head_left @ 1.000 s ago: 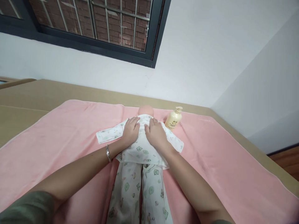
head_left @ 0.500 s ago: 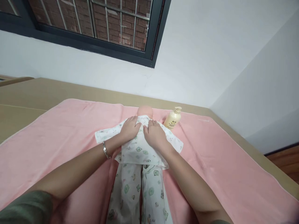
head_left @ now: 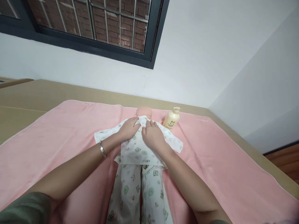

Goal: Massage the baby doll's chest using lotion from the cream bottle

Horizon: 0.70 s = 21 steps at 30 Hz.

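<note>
A baby doll lies on its back on a pink towel (head_left: 58,133), its bald head (head_left: 144,111) pointing away from me. It wears a white printed shirt (head_left: 136,151) and matching trousers (head_left: 149,193). My left hand (head_left: 128,129), with a silver bangle (head_left: 102,149) on the wrist, lies on the doll's chest and its fingertips pinch the shirt front just below the collar. My right hand (head_left: 151,135) lies beside it and its fingers grip the other shirt edge. The two hands' fingertips nearly touch at the neckline.
A cream pump bottle (head_left: 171,119) stands on the towel just right of the doll's head. The towel covers a tan surface (head_left: 23,99) that runs up to a white wall below a dark-framed window (head_left: 93,25). Wooden floor (head_left: 285,161) shows at the far right.
Both hands have slid up the doll's chest and drawn together. They lay flat and apart before; their fingertips now meet at the collar.
</note>
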Each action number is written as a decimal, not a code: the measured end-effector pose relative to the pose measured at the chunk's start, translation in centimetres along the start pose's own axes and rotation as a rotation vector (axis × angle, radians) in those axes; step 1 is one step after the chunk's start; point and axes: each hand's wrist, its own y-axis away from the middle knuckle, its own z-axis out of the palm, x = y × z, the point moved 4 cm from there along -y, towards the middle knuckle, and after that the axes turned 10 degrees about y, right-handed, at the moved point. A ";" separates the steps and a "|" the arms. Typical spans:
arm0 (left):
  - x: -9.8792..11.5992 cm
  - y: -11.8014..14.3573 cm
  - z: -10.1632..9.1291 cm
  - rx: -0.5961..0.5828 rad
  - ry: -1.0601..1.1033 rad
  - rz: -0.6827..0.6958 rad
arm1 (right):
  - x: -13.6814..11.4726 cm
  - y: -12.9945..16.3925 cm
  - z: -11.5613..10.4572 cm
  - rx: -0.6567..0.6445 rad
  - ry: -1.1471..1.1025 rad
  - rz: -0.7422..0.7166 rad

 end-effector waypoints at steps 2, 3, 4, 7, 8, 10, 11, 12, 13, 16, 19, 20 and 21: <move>-0.3 -0.2 0.0 -0.004 0.001 0.008 | 0.1 -0.1 -0.1 -0.008 -0.042 -0.028; -0.3 -0.1 0.1 0.009 -0.022 0.019 | 0.4 -0.4 -0.1 -0.011 -0.077 -0.038; -0.2 0.0 0.2 0.031 -0.050 0.029 | 0.9 -0.7 0.0 -0.012 -0.115 -0.044; 0.1 0.6 0.8 0.100 -0.096 0.050 | 2.3 -1.7 0.5 0.007 -0.180 -0.037; 0.1 0.7 0.9 0.112 -0.095 0.054 | 2.6 -1.9 0.6 0.019 -0.181 -0.032; 0.2 0.9 1.1 0.126 -0.086 0.062 | 3.1 -2.2 0.7 0.041 -0.174 -0.032; 0.1 1.0 1.1 0.132 -0.085 0.065 | 3.2 -2.2 0.6 0.043 -0.175 -0.044; 0.1 1.1 1.1 0.137 -0.087 0.066 | 3.3 -2.2 0.5 0.037 -0.186 -0.067; 0.1 1.1 1.1 0.142 -0.090 0.066 | 3.4 -2.2 0.4 0.025 -0.201 -0.101; 0.1 0.9 0.9 0.145 -0.074 0.047 | 3.1 -1.7 -0.2 -0.010 -0.220 -0.181; -0.2 0.4 0.5 0.110 -0.020 -0.016 | 2.0 -0.8 -0.5 0.007 -0.112 -0.093; -0.4 0.2 0.4 0.095 -0.007 -0.036 | 1.4 -0.4 -0.6 0.017 -0.063 -0.057; -0.4 0.1 0.4 0.084 -0.003 -0.047 | 1.0 0.0 -0.6 0.022 -0.024 -0.038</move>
